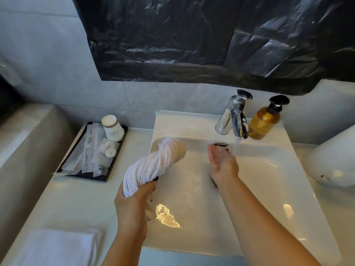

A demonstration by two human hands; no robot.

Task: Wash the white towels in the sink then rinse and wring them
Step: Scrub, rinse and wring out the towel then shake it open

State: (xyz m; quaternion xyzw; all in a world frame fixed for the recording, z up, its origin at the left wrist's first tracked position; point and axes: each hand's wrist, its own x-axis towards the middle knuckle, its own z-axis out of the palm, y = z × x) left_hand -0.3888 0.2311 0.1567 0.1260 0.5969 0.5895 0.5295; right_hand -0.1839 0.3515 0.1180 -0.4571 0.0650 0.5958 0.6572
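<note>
While the left hand [132, 202] gripped the lower end of the twisted white terry towel [151, 166], its fingers were curled round the roll and its dark-painted fingertips pressed into the cloth. The towel was wound into a tight rope and rose tilted from that hand toward the upper left of the white rectangular ceramic sink [269, 189], its free end standing over the basin's left rim. The right hand [222, 164] was held apart from the towel, over the middle of the basin, with its fingers straight and relaxed and its palm turned up, grasping nothing. Its fingertips lay just beside the stream of water [236, 145] that ran from the chrome mixer tap [237, 120] at the back of the sink. An amber pump bottle with a black head [266, 121] stood just to the right of the tap. A second white towel, folded flat [57, 246], lay on the pale counter [80, 198] at the lower left, well apart from the basin. A black rectangular tray [101, 176] stood on the counter left of the sink and carried stacked white paper cups [112, 127] and wrapped sachets. Crumpled black plastic sheeting [192, 35] covered the wall above.
</note>
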